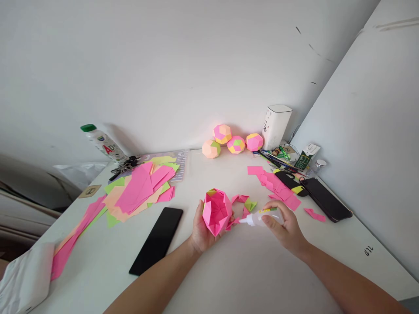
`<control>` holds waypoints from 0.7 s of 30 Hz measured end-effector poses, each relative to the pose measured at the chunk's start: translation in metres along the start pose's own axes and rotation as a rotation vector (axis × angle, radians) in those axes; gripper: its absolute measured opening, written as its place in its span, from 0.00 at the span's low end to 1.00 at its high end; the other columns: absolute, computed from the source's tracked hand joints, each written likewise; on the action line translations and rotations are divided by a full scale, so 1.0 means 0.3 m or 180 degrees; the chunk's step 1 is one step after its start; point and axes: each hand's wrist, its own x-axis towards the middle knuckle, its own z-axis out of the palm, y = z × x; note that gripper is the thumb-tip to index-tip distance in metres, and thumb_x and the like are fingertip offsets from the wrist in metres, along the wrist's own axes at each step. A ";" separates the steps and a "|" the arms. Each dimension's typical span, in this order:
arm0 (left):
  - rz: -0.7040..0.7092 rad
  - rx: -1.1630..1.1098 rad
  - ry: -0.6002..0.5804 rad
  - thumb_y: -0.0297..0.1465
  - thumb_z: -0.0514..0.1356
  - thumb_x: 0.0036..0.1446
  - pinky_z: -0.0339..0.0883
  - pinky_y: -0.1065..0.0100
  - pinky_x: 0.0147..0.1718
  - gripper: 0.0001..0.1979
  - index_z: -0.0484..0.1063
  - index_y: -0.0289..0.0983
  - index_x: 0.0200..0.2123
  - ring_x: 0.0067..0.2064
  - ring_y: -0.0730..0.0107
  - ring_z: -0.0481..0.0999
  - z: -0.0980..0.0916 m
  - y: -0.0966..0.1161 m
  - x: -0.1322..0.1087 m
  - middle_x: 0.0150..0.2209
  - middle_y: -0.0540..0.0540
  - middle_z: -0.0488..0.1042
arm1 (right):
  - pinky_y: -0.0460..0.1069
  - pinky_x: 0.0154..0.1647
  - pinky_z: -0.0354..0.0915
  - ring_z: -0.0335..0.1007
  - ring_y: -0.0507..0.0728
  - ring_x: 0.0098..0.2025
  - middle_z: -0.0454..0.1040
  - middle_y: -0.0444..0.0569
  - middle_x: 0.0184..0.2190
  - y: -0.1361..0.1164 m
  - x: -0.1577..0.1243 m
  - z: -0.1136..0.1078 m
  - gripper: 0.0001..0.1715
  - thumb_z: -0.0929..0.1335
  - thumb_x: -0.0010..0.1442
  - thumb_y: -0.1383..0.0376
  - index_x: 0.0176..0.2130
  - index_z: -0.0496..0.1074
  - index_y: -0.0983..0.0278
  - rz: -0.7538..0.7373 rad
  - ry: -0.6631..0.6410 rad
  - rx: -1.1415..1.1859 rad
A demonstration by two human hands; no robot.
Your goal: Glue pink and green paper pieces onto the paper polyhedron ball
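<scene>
Two things are held up over the white surface point(225, 283), one in each hand, and the hands are apart from each other. The left hand point(200, 231) cups an open, bowl-shaped form of folded pink paper point(216, 213), its hollow facing the camera and a yellow-green patch at its far rim. The right hand point(284, 224) is closed around a translucent plastic squeeze bottle with a white nozzle point(266, 217), tilted so that the nozzle points left. The tip is at a small folded pink paper strip point(233, 223) beside the bowl-shaped form; whether they touch, I cannot tell. Just behind lies a curved chain of folded pink and green paper point(241, 199).

Farther back, four multicoloured faceted paper balls point(236, 145) sit near the wall, one raised on two others, beside a tall white container point(277, 126). To the right are loose rectangular and folded pink paper pieces point(278, 185) and a dark phone-like slab point(327, 200). To the left, a flat black rectangular device point(157, 240) lies near the left forearm, with a spread pile of pink, peach and green paper sheets point(137, 192) beyond it and a white bottle with a green cap point(105, 144) behind.
</scene>
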 end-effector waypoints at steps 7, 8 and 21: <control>-0.0079 -0.0077 0.0117 0.59 0.48 0.52 0.68 0.64 0.33 0.37 0.73 0.29 0.40 0.34 0.60 0.76 0.010 0.004 0.000 0.35 0.36 0.77 | 0.48 0.25 0.63 0.67 0.55 0.28 0.71 0.46 0.29 -0.007 0.006 -0.007 0.13 0.67 0.57 0.52 0.35 0.67 0.59 -0.0155 0.0165 0.0058; -0.0076 -0.0065 0.0120 0.59 0.48 0.52 0.68 0.64 0.33 0.38 0.73 0.29 0.40 0.33 0.60 0.76 0.010 0.004 0.000 0.35 0.36 0.77 | 0.48 0.26 0.64 0.67 0.56 0.29 0.71 0.46 0.30 -0.009 0.006 -0.008 0.13 0.67 0.57 0.53 0.35 0.67 0.59 -0.0180 0.0183 0.0082; -0.0016 0.0039 0.0002 0.58 0.47 0.53 0.67 0.65 0.30 0.37 0.72 0.30 0.43 0.34 0.59 0.76 -0.002 -0.002 0.003 0.36 0.35 0.76 | 0.44 0.15 0.57 0.65 0.54 0.26 0.70 0.48 0.30 -0.015 0.003 -0.003 0.11 0.69 0.56 0.57 0.35 0.68 0.60 0.0055 -0.0148 0.0274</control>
